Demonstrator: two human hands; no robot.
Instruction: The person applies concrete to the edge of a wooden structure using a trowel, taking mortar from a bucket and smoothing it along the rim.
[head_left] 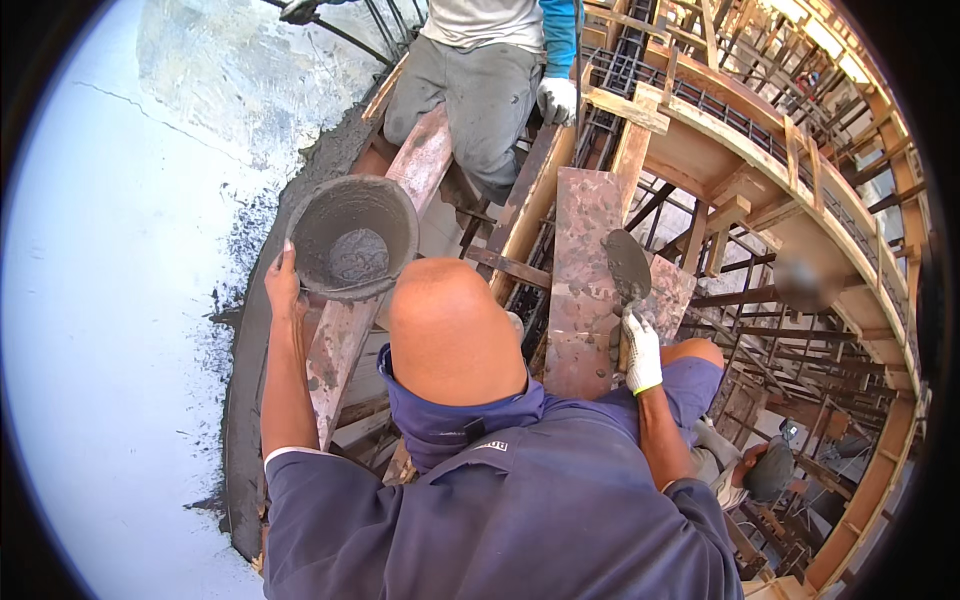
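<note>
My bare left hand (pixel 284 282) grips the near-left rim of a round, dark bucket (pixel 404 215), which is tipped so its inside shows. A little wet grey mortar (pixel 358 256) lies at the bucket's bottom. In a white knit glove with a yellow-green cuff, my right hand (pixel 641 350) is closed round the handle of a trowel (pixel 628 266). The trowel's blade is coated in grey mortar and lies over a mortar-stained reddish board (pixel 585 215); I cannot tell whether it touches. Along the wall at my left runs a band of wet mortar (pixel 245 400).
A white wall (pixel 120 250) curves along the left. Ahead, another person (pixel 475 85) in grey trousers kneels on a plank, a gloved hand on the timber. Wooden formwork (pixel 740 150) with rebar arcs at the right, above gaps with props. Someone in a cap (pixel 768 470) is lower right.
</note>
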